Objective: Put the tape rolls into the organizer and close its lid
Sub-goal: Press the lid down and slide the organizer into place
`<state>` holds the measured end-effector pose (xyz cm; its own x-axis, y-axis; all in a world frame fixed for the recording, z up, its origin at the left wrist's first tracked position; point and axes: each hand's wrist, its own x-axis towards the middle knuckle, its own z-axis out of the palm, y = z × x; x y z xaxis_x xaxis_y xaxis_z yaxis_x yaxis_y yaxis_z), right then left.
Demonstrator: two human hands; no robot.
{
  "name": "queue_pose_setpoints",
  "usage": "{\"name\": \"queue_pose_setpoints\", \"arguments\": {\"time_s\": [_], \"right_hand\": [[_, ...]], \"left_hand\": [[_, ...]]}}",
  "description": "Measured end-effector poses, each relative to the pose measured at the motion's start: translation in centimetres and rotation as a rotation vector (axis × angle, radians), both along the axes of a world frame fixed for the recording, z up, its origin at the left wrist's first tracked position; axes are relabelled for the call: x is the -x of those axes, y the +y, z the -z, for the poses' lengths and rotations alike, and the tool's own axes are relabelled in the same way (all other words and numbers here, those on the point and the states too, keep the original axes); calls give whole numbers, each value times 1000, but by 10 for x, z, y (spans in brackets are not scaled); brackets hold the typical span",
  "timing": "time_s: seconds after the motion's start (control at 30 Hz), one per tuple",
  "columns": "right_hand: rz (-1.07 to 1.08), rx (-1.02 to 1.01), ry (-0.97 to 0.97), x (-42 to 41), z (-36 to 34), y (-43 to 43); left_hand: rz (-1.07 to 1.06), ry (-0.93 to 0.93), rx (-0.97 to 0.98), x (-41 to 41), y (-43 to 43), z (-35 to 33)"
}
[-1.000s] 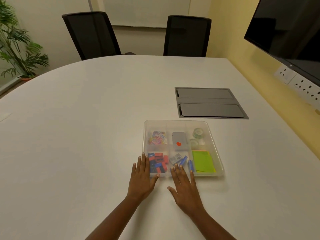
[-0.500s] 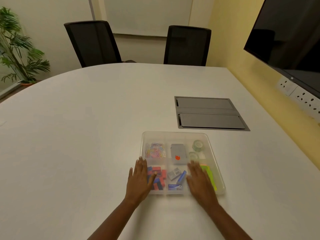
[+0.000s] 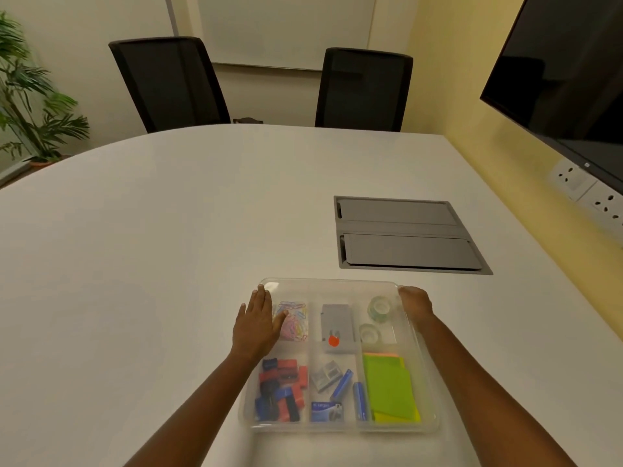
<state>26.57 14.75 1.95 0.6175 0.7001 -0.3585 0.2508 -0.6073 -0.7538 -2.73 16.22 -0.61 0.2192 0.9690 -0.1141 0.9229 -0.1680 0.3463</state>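
A clear plastic organizer (image 3: pixel 337 284) lies on the white table in front of me with its transparent lid down over the compartments. Two clear tape rolls (image 3: pixel 380 308) (image 3: pixel 369 333) sit in its far right compartment. My left hand (image 3: pixel 258 323) lies flat, fingers spread, on the lid's far left part over the paper clips. My right hand (image 3: pixel 415 303) is at the far right corner, fingers bent down over the rim. Other compartments hold a grey stapler, red and blue clips, blue staple boxes and green sticky notes.
A grey cable hatch (image 3: pixel 406 235) is set into the table just beyond the organizer. Two black chairs (image 3: pixel 364 89) stand at the far side. A wall screen (image 3: pixel 566 79) and sockets are on the right, a plant (image 3: pixel 30 96) at the left.
Both hands slid from the organizer's near edge to its far corners, left to the far left, right to the far right. The view came closer over the organizer.
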Motion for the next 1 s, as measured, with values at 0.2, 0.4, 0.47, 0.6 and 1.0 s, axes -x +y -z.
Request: {"name": "queue_pose_setpoints", "arguments": {"time_s": [0.2, 0.4, 0.47, 0.6, 1.0], "right_hand": [[32, -14, 135, -11, 10, 12], [19, -6, 168, -16, 10, 18], [3, 11, 163, -19, 12, 21], [7, -20, 163, -20, 18, 19], [-134, -141, 295, -15, 37, 6]], "left_hand": [[-17, -34, -54, -1, -2, 10], [-57, -122, -70, -1, -1, 23], [-61, -143, -76, -2, 0, 25], [-126, -337, -47, -4, 8, 17], [-492, -1057, 495, -3, 72, -6]]}}
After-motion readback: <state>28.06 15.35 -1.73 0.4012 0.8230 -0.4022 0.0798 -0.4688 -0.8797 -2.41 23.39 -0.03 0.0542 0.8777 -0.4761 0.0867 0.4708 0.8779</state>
